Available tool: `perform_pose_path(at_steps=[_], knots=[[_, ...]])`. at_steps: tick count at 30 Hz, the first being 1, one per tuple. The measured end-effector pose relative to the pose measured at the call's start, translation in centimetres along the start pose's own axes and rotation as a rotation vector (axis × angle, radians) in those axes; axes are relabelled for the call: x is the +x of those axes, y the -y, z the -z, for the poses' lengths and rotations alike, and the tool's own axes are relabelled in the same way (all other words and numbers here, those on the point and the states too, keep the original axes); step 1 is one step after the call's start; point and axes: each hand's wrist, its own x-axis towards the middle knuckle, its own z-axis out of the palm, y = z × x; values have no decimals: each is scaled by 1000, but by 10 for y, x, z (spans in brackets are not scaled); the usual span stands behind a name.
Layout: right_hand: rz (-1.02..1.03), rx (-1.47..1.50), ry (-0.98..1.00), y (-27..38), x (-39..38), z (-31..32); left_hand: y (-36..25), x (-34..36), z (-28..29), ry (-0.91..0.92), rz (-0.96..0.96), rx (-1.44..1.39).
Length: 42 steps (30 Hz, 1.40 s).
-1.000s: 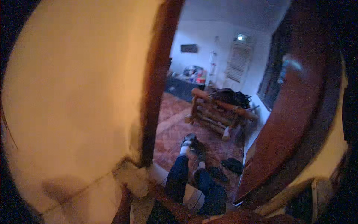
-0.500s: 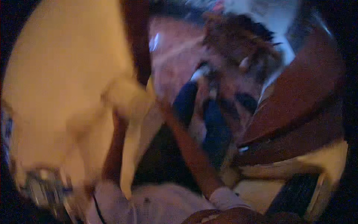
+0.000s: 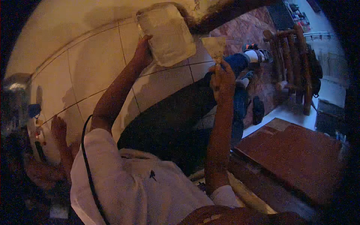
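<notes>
Under my left hand's fingers (image 3: 144, 48) is the side edge of a pale, smeared rectangular tray or board (image 3: 167, 32), which that hand grips. My right hand (image 3: 224, 77) is closed on the handle of a putty knife (image 3: 213, 47), its wide, stained blade upright just right of the tray. Behind both, a tiled surface (image 3: 97, 82) meets a dark doorframe (image 3: 213, 22) with a patchy pale edge. My outstretched legs in dark trousers (image 3: 168, 112) reach toward the doorway.
A brown door (image 3: 281, 157) fills the lower right. Beyond the doorway are a log-framed bench (image 3: 290, 63), reddish floor tiles (image 3: 255, 26) and dark footwear (image 3: 258, 110). At the left, another person's bare limb (image 3: 60, 135), hand or foot, rests near small objects (image 3: 35, 112).
The view has tipped down and turned, so my arms and torso now show. The tray and putty knife in my hands stand higher in the picture and are much clearer.
</notes>
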Motion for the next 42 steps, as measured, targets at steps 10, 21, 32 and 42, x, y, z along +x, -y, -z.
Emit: perform_pose_path(at_steps=[10,21,32,42], knots=[[-104,-385,-92,16,50,-37,10,81,43,38,45,63],[195,-1123,123,-3,97,-59,-13,51,47,-68,-61,253],[287,-1422,220,3,85,-89,-26,33,55,28,-127,106],[341,-1722,549,1,37,-112,-61,-36,25,-87,-392,680]])
